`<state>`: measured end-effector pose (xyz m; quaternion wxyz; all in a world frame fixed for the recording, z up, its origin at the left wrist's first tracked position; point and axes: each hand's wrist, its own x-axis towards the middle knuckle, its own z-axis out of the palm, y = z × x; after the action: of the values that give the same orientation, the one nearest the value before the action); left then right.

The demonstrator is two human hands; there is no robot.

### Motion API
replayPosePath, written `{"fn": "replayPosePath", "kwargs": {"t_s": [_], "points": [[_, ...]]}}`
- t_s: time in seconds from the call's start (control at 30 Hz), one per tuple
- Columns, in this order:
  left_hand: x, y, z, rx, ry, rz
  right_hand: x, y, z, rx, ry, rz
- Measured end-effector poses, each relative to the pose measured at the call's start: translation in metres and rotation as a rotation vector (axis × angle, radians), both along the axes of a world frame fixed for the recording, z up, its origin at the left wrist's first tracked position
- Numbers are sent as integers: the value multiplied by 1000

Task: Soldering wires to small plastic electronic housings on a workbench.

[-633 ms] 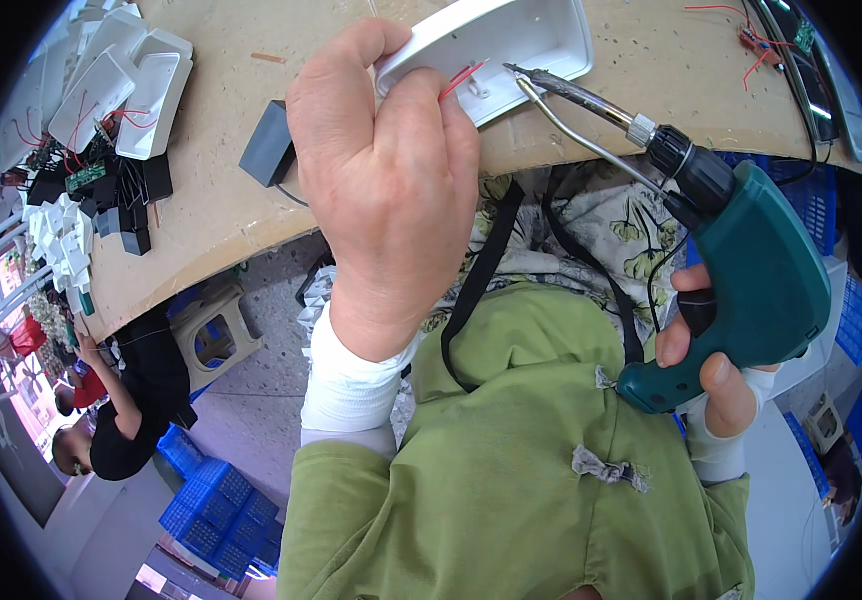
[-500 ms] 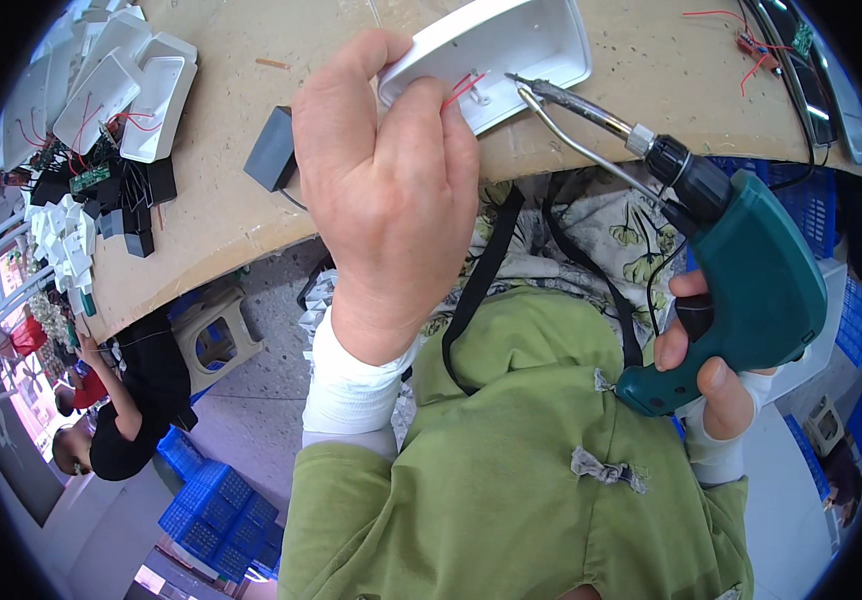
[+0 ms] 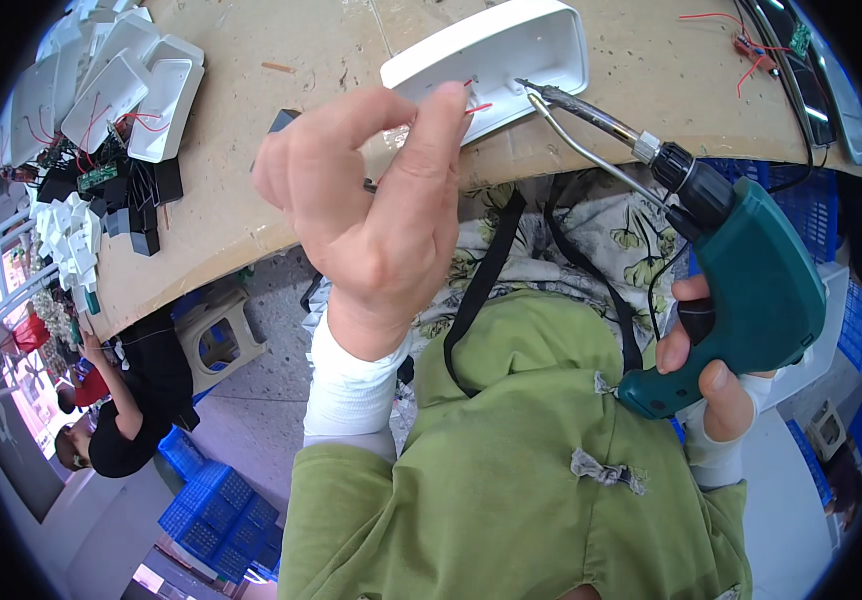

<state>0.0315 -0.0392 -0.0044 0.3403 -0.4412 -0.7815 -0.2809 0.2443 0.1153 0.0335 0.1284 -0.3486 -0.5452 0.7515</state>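
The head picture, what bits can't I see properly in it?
In the head view:
Red wires: whether the left hand grips them is hidden by that hand.
Dark grey box: mostly hidden behind the left hand.
Right hand: the green soldering gun covers much of it.
White boxes, upper left: the picture's rim cuts some off.
Green circuit board at left: its parts are too small.

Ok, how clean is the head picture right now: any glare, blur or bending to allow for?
Head view: the table bows at its near edge and black fills the corners; head again, white glare on the glossy black strip, upper right; head too, the left hand looks slightly soft, the green soldering gun crisper.
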Motion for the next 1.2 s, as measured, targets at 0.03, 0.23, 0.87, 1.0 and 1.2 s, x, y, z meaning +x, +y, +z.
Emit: {"fn": "replayPosePath", "kwargs": {"t_s": [0.03, 0.23, 0.87, 1.0, 1.2], "points": [[0, 0, 0, 0, -1, -1, 2, 1, -1, -80, 18, -9], [-4, 0, 1, 83, 30, -69, -8, -5, 5, 58, -6, -3], [-9, 22, 21, -119, 41, 87, -11, -3, -1, -36, -6, 39], [-6, 24, 27, -241, 119, 158, -17, -4, 3, -18, -6, 25], [-23, 17, 2, -13, 55, 115, -15, -1, 0, -73, 32, 31]]}}
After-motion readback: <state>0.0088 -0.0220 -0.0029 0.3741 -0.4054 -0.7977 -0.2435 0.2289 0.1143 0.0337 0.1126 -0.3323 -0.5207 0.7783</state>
